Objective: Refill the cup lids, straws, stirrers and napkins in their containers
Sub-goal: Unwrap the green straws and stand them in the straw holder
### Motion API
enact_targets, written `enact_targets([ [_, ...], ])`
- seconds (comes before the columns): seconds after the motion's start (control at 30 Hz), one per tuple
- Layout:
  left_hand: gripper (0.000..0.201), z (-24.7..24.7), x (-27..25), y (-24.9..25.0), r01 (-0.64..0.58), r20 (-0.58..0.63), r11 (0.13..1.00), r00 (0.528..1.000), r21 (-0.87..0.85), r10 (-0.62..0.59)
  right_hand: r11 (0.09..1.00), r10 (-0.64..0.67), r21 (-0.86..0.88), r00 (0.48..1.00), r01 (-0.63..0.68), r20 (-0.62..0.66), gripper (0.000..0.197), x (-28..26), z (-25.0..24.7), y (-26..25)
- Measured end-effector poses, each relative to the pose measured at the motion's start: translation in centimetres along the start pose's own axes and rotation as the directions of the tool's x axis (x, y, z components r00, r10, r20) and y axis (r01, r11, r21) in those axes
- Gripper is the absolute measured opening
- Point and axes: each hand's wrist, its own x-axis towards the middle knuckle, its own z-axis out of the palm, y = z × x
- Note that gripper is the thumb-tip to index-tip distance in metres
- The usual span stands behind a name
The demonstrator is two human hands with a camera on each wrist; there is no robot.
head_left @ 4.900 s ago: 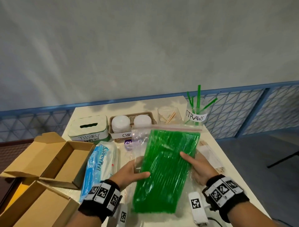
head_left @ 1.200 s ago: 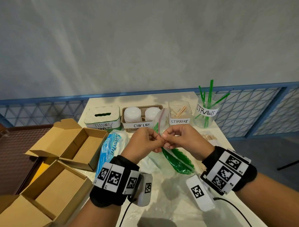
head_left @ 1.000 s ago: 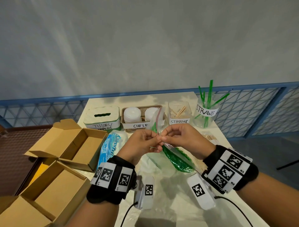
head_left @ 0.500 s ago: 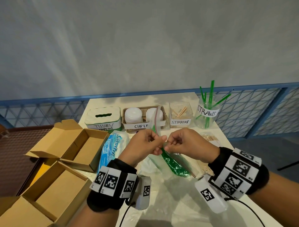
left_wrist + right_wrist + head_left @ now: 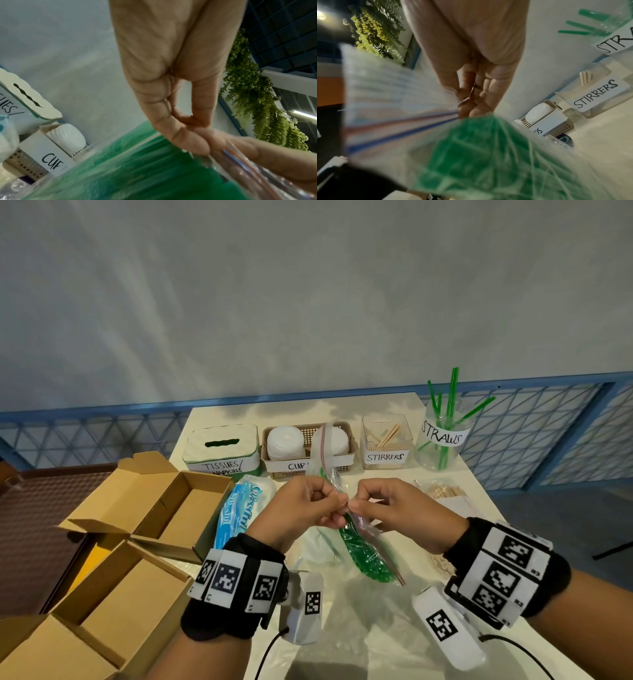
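Note:
A clear zip bag of green straws (image 5: 366, 556) hangs edge-on above the table's middle. My left hand (image 5: 308, 508) and right hand (image 5: 387, 508) each pinch one side of its zip edge, fingertips nearly touching. In the left wrist view the left hand (image 5: 192, 142) pinches the bag (image 5: 137, 169) at the red and blue zip strip. The right wrist view shows the right hand (image 5: 471, 102) pinching the bag (image 5: 488, 155). Along the back stand the tissues box (image 5: 221, 451), cup lids basket (image 5: 274, 467), stirrers box (image 5: 385, 446) and straws jar (image 5: 443, 440), which holds a few straws.
Two open cardboard boxes (image 5: 164, 508) (image 5: 85, 618) lie at the left. A blue tissue pack (image 5: 236, 515) lies beside them. A bag of wooden stirrers (image 5: 445, 493) rests at the right. Clear plastic (image 5: 342, 621) covers the near table (image 5: 342, 409).
The straw bag lay flat under both hands 4.9 s ago; now it is raised, pinched at its zip edge. Over the last second the hands drew slightly apart along the zip.

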Motion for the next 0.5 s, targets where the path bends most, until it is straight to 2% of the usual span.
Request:
enact_targets([
  [0.13,0.013,0.1,0.2,-0.1,0.009,0.053,1.000,0.999,0.005,-0.009,0.994,0.039,0.105,0.999,-0.041,0.025,0.030,0.1,-0.2,0.1],
  [0.23,0.016,0.4,0.4,-0.2,0.012,0.034,0.997,0.999,0.071,-0.015,0.996,0.027,0.090,0.999,-0.030,0.030,0.031,0.1,0.1,-0.1],
  [0.3,0.018,0.5,0.4,-0.1,0.004,-0.010,0.990,1.000,0.143,-0.003,0.999,0.019,0.048,1.000,-0.018,-0.020,0.032,0.4,0.2,-0.1],
  [0.4,0.021,-0.5,0.3,0.4,0.009,-0.116,0.985,0.993,0.175,0.011,0.998,0.051,0.048,0.977,-0.042,-0.208,0.030,0.8,-1.2,0.8],
  [0.43,0.022,-1.0,0.2,0.6,0.007,-0.149,0.981,0.989,0.195,0.023,0.997,0.065,0.064,0.970,-0.051,-0.236,0.028,0.8,-1.8,1.1],
  [0.5,0.021,-1.3,0.0,0.9,0.011,-0.173,0.966,0.984,0.259,0.035,0.997,0.067,0.059,0.974,-0.055,-0.214,0.023,0.5,-2.2,1.4],
])
